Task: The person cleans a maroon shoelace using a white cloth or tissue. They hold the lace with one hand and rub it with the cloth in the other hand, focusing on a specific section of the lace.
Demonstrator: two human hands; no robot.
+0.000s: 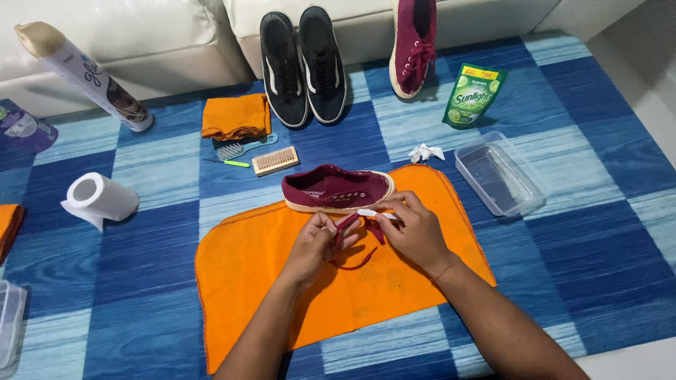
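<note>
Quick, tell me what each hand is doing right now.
Left hand: closed, pinching the maroon shoelace.
Right hand: closed on a small white brush, also touching the lace.

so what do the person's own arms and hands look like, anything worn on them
Both forearms are bare, with no sleeves in view and no gloves. The right hand has a thin bracelet or thread around its wrist. The left hand shows no ring, watch or band that can be made out. No markings are visible on either arm.
</note>
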